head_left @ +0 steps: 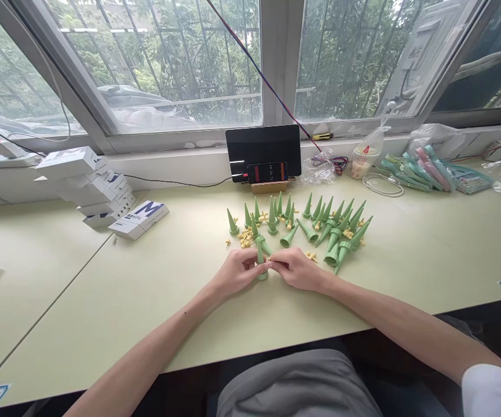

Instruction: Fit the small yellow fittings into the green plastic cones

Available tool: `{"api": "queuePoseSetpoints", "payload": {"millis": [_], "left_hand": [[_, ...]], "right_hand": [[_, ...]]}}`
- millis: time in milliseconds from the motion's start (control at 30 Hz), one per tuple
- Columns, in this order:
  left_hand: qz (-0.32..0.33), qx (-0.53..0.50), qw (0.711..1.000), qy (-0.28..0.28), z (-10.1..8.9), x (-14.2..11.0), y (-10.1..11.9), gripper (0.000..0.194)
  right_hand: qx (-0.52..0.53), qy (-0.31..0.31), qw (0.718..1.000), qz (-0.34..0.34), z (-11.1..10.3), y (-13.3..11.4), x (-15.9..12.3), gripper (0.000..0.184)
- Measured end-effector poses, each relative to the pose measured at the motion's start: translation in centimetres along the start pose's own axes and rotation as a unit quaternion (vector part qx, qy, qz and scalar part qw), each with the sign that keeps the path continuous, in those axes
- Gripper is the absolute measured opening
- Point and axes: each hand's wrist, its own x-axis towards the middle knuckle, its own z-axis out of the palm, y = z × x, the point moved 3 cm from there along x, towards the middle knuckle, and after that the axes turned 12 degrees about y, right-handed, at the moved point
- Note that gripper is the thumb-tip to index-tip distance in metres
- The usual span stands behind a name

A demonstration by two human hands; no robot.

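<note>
My left hand (238, 271) is closed around a green plastic watering spike (260, 253), held upright with its point up and its wide base near the table. Close against its right side, my right hand (296, 269) pinches a small yellow plastic valve (269, 260), mostly hidden by the fingertips. The fingertips of both hands nearly meet there. Just beyond the hands lies a heap of small yellow valves (245, 238). Several more green spikes (272, 220) stand upright behind it, some with yellow valves at their sides. Other spikes (335, 238) lie on their sides to the right.
White boxes (102, 188) are stacked at the left, with one box (139, 219) lying in front. A phone (268, 172) leans on a black tablet (263, 147) by the window. At the back right are a bagged cup (363, 159), a cable (383, 188) and plastic packets (432, 168).
</note>
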Motion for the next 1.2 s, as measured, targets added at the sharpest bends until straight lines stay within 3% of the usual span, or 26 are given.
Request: {"api": "queuePoseSetpoints", "payload": {"millis": [367, 1200], "left_hand": [[0.055, 0.044, 0.997, -0.005, 0.05, -0.11, -0.01, 0.026], [0.08, 0.055, 0.995, -0.018, -0.03, -0.03, -0.05, 0.025]], "right_hand": [[-0.016, -0.014, 1.0, 0.004, 0.07, 0.02, -0.01, 0.029], [-0.026, -0.033, 0.999, 0.018, -0.01, 0.15, -0.01, 0.029]]}}
